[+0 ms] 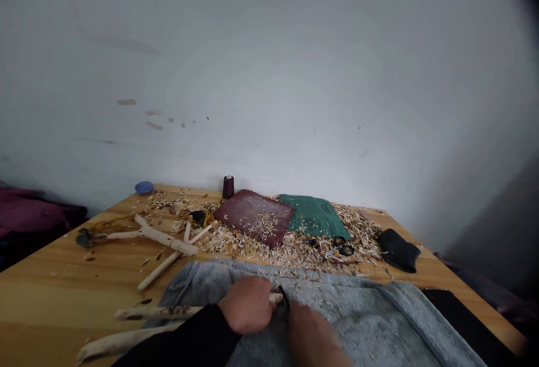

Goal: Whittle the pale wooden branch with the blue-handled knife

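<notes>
My left hand (pixel 247 304) is closed around a pale peeled stick (pixel 155 312) that lies across the near edge of a grey towel (pixel 357 313). My right hand (pixel 309 330) is right beside it, fingers curled around a small dark blade or tool (pixel 285 296) whose tip rests at the stick's end. Most of the tool is hidden by my fingers. A second rough stick (pixel 122 343) lies just in front of my left sleeve.
On the wooden table (pixel 50 288) lie forked peeled branches (pixel 160 238), a heap of wood shavings (pixel 295 243), a maroon mat (pixel 255 216), a green mat (pixel 315 215), scissors (pixel 339 246), a dark thread spool (pixel 228 187), a black cloth (pixel 398 250) and a blue object (pixel 144 187).
</notes>
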Available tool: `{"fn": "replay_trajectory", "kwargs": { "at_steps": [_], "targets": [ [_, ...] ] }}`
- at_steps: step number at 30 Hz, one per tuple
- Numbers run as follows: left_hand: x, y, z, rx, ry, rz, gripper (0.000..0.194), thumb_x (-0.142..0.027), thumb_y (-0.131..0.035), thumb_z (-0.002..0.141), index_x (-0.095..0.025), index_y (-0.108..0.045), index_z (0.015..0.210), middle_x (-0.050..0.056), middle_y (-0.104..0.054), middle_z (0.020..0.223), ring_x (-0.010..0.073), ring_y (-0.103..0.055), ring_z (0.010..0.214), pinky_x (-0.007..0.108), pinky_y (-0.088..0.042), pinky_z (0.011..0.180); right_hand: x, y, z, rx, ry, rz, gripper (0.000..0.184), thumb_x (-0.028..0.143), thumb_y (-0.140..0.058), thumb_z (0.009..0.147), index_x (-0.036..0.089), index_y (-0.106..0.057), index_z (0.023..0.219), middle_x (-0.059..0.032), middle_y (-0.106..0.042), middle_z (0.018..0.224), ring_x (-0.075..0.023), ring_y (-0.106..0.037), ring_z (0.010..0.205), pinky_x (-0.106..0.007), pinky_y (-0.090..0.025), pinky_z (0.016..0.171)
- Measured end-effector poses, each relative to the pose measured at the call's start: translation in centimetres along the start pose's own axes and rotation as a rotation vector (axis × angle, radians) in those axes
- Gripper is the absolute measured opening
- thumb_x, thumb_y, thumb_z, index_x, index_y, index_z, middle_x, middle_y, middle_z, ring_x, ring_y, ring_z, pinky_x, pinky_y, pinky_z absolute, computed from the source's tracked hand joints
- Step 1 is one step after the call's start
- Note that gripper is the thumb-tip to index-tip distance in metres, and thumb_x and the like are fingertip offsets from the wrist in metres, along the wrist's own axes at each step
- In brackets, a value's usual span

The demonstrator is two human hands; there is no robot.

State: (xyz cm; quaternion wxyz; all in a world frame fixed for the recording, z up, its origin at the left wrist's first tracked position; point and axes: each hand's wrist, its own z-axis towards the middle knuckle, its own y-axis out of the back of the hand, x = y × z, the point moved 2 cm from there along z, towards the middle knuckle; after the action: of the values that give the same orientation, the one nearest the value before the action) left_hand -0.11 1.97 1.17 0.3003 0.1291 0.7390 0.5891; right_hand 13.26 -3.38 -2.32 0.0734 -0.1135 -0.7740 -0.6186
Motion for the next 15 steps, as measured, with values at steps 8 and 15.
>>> {"fn": "replay_trajectory", "kwargs": {
  "at_steps": [8, 15],
  "targets": [
    [0.8, 3.0, -0.4, -0.109, 0.071, -0.142, 0.021, -0.033, -0.045, 0.085, -0.019, -0.061, 0.082, 0.006, -0.070, 0.085, 0.0211, -0.065, 0.078, 0.029, -0.042, 0.065, 0.2, 4.5, -1.0, -0.016, 0.075, -0.021, 0.027, 0.013, -0.035, 0.095, 0.014, -0.062, 0.098, -0.0138, -0.072, 0.086, -0.0249, -0.070, 0.084, -0.026, -0.046, 0.063],
    [1.1, 4.1, -0.5, -0.288, 0.133, -0.264, 0.014, -0.029, -0.047, 0.086, -0.021, -0.058, 0.083, 0.002, -0.068, 0.083, 0.0186, -0.062, 0.081, 0.027, -0.038, 0.068, 2.4, 6.0, 1.1, -0.243, 0.106, -0.284, 0.029, -0.003, -0.040, 0.083, 0.015, -0.056, 0.098, -0.0110, -0.069, 0.086, -0.0210, -0.070, 0.073, -0.022, -0.045, 0.056]
  ]
}}
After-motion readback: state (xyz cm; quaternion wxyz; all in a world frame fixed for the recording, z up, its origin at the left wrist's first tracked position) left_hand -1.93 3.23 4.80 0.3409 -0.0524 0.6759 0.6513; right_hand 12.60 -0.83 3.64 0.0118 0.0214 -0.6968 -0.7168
